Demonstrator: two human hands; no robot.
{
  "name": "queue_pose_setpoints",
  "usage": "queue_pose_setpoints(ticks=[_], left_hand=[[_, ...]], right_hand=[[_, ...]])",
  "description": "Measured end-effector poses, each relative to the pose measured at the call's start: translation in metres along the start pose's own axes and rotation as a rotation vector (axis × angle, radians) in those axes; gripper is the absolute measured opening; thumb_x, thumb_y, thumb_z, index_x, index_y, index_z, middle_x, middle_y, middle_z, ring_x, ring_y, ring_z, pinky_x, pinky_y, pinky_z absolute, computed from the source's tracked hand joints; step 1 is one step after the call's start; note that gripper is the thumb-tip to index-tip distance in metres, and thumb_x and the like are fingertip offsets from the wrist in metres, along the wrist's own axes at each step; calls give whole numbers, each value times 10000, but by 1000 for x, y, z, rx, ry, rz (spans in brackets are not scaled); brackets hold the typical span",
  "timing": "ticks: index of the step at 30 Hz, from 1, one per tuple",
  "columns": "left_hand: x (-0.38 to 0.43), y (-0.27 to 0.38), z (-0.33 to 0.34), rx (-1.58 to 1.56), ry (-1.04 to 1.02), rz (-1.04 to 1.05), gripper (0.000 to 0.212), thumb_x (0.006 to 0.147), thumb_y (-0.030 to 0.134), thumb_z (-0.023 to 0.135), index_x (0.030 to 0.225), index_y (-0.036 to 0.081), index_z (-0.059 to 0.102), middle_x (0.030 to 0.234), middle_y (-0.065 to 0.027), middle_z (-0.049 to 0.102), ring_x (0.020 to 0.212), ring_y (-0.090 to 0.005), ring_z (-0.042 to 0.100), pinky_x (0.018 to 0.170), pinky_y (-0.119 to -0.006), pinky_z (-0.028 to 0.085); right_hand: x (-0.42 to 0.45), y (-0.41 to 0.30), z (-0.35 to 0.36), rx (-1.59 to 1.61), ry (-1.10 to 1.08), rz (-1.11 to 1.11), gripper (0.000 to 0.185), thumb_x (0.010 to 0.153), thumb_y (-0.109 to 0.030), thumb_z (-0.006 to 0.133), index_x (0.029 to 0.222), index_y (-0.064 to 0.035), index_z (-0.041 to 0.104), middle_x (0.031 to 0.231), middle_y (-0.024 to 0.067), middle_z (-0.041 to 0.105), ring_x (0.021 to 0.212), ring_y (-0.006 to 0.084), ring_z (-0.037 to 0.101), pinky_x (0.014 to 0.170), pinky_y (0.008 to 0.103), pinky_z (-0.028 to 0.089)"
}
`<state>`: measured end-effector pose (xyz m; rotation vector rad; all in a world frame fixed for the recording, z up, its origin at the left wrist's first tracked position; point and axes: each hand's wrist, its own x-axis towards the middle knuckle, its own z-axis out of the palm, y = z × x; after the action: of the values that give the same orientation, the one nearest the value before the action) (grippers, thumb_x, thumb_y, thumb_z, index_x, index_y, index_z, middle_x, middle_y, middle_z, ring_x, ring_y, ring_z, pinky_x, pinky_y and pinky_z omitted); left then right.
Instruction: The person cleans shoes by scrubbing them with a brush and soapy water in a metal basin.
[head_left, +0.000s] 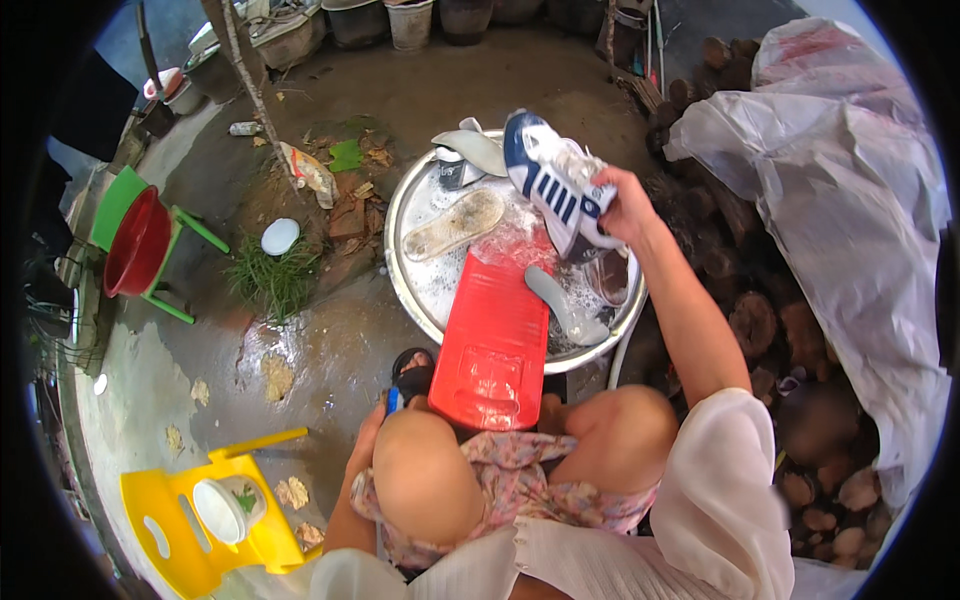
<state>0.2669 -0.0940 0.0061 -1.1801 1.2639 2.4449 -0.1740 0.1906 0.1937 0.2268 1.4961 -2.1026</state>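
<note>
My right hand (628, 204) grips a white and navy sneaker (559, 180) by its heel end, lifted over a round metal basin (397, 289) of sudsy water. Low beside my left knee, my left hand (369, 431) is closed around a blue object (392, 400), mostly hidden by the knee. A red plastic washboard (491, 330) slopes from between my knees into the suds. On its right lies a grey insole (568, 306); a worn beige insole (454, 223) floats to its left. Another grey insole (476, 152) rests at the far rim.
To the left are a yellow plastic chair (161, 517) bearing a lidded tub (221, 510), and a green chair (120, 196) with a red bowl (135, 244). Stacked logs (752, 322) under plastic sheeting (825, 180) line the right. A thin wooden pole (255, 94) stands beyond the grass.
</note>
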Motion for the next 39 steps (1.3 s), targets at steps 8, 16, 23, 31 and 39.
queue_pose_setpoints(ticks=[8, 16, 23, 31, 39], left_hand=[[-32, -14, -12, -33, -119, 50, 345, 968, 371, 503, 1093, 63, 597, 958, -80, 643, 822, -192, 624, 721, -366, 532], [-37, -35, -34, -12, -153, 22, 334, 966, 365, 507, 1081, 66, 602, 968, -81, 647, 831, -198, 629, 725, -369, 532], [-14, -56, -22, 484, -398, 373, 324, 965, 360, 511, 1070, 69, 608, 977, -81, 650, 839, -203, 633, 729, -372, 533], [-24, -44, 0, 54, -91, -182, 389, 956, 414, 508, 1110, 69, 600, 1047, -74, 635, 894, -161, 599, 771, -342, 515], [-29, -37, 29, 275, 76, -202, 490, 977, 422, 457, 1279, 42, 527, 1201, -85, 590, 1069, -183, 548, 945, -355, 435]], right_hand=[[-60, 17, 58, 124, -75, -88, 343, 750, -213, 580, 1004, 17, 595, 940, 137, 647, 808, 254, 606, 761, 359, 502], [-102, 146, 68, -32, 119, 5, 390, 884, -269, 513, 1167, -10, 580, 1000, 140, 658, 825, 248, 638, 716, 363, 527], [-79, 186, 50, 509, 137, 243, 427, 916, -441, 494, 1128, -79, 573, 1075, 118, 640, 964, 280, 610, 823, 410, 490], [-18, 217, 11, 556, -22, 208, 431, 916, -454, 502, 1062, -59, 595, 1063, 141, 647, 962, 304, 610, 815, 451, 501], [-18, 207, 23, 835, 11, 215, 565, 892, -496, 517, 1174, -12, 596, 1118, 145, 640, 997, 327, 605, 883, 469, 495]])
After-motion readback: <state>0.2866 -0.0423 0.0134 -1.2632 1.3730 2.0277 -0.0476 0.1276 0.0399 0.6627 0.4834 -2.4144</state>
